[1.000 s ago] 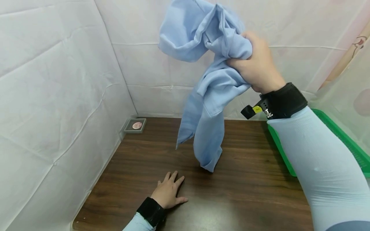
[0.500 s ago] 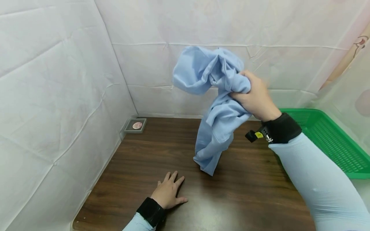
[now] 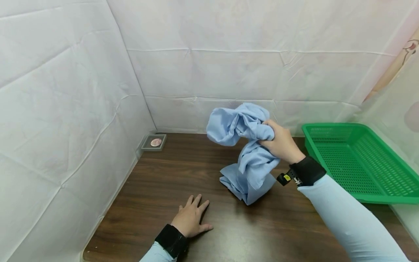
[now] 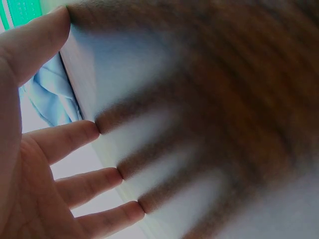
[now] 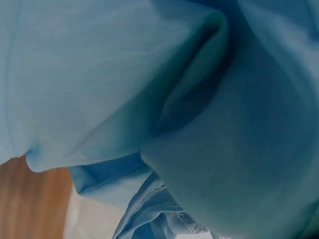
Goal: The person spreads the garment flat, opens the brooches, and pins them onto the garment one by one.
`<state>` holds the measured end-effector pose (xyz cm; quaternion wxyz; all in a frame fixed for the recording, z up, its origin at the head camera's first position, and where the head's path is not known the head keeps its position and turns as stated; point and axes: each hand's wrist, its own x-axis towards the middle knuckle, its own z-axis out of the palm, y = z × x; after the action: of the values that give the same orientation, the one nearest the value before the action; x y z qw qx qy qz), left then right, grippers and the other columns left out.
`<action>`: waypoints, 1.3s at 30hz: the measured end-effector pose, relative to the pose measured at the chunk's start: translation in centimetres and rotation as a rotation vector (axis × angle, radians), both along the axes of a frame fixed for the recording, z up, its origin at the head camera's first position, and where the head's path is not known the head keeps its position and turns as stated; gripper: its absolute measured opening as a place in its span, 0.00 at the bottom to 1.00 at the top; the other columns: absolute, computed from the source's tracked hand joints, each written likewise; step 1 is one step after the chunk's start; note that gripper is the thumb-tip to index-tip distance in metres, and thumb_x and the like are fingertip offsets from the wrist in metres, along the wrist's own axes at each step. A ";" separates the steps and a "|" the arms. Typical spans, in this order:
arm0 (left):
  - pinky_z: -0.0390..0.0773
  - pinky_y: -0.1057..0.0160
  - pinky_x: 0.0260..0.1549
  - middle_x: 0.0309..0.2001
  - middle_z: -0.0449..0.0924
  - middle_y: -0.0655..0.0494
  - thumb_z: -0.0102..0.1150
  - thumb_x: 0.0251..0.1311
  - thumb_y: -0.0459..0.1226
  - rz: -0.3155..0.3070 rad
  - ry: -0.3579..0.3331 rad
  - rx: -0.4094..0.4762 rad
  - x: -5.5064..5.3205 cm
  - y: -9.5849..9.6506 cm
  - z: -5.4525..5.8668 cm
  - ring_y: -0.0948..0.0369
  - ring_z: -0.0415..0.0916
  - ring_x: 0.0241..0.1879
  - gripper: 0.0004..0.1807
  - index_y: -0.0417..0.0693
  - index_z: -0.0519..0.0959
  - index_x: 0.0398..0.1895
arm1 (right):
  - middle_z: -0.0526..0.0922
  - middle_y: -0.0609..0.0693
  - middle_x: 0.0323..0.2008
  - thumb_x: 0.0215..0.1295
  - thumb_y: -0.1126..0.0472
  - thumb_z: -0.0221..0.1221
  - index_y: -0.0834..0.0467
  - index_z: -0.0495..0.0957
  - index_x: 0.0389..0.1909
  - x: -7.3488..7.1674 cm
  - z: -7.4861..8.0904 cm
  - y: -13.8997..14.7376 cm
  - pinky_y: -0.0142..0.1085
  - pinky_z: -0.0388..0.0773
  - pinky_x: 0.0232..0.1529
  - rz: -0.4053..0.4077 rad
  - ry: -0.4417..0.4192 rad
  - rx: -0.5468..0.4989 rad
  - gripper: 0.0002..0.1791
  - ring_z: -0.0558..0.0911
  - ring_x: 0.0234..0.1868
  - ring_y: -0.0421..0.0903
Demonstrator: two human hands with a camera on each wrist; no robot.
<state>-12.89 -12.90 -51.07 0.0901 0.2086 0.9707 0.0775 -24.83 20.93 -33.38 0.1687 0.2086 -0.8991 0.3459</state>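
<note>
My right hand (image 3: 280, 142) grips a bunched light-blue cloth garment (image 3: 253, 160) near the middle of the table. A puffed fold sticks out to the left of the grip, while the lower end bunches against the wooden table (image 3: 163, 182). In the right wrist view the blue fabric (image 5: 89, 89) fills most of the picture, with a stitched seam edge low down; the fingers are hidden there. My left hand (image 3: 190, 219) rests on the table with its fingers spread, left of the garment. The left wrist view shows that hand's fingertips (image 4: 107, 174) touching the dark, glossy surface, holding nothing.
A green perforated plastic basket (image 3: 360, 198) stands at the table's right side. In the back left corner sits a small grey square tray (image 3: 146, 145) with a round pinkish disc (image 3: 156, 142). White sheeting (image 3: 212, 72) walls off the left and back.
My right hand has come down with the garment, whose lower end now crumples on the table. More of the green basket is uncovered. My left hand has stayed put.
</note>
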 end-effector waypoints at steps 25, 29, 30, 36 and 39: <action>0.68 0.28 0.44 0.70 0.58 0.41 0.59 0.50 0.67 -0.007 0.010 0.019 0.1 0.0 0.3 0.37 0.55 0.67 0.46 0.54 0.66 0.70 | 0.77 0.60 0.55 0.52 0.69 0.68 0.58 0.74 0.57 0.4 -9.2 -1.7 0.56 0.70 0.55 0.085 -0.168 0.100 0.29 0.73 0.58 0.60; 0.69 0.28 0.44 0.70 0.58 0.41 0.59 0.50 0.67 -0.007 0.019 0.016 0.1 0.0 0.0 0.38 0.55 0.67 0.47 0.54 0.67 0.70 | 0.72 0.63 0.60 0.55 0.65 0.68 0.58 0.71 0.64 0.7 -10.0 -2.2 0.57 0.67 0.58 0.143 -0.207 0.166 0.34 0.68 0.63 0.63; 0.69 0.28 0.43 0.70 0.58 0.41 0.59 0.50 0.68 -0.008 0.021 0.017 0.1 0.0 0.0 0.38 0.55 0.67 0.47 0.54 0.67 0.70 | 0.71 0.63 0.61 0.56 0.64 0.67 0.57 0.69 0.66 0.8 -10.2 -2.4 0.58 0.66 0.59 0.158 -0.221 0.189 0.34 0.67 0.64 0.63; 0.68 0.28 0.43 0.70 0.58 0.42 0.59 0.49 0.68 -0.005 0.018 0.016 -0.1 0.1 0.0 0.38 0.55 0.67 0.47 0.55 0.67 0.69 | 0.68 0.63 0.64 0.60 0.60 0.65 0.57 0.66 0.69 1.2 -11.2 -3.0 0.59 0.63 0.61 0.219 -0.282 0.267 0.35 0.64 0.66 0.64; 0.68 0.28 0.43 0.70 0.58 0.42 0.59 0.49 0.68 -0.001 0.015 0.015 -0.1 0.1 0.1 0.38 0.55 0.67 0.46 0.55 0.67 0.69 | 0.67 0.63 0.65 0.60 0.60 0.65 0.57 0.65 0.69 1.3 -11.5 -3.0 0.59 0.62 0.62 0.221 -0.295 0.270 0.35 0.64 0.67 0.63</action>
<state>-12.96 -12.79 -50.95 0.0813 0.2105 0.9706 0.0832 -23.51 17.92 -44.88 -0.0330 0.2738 -0.9238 0.2654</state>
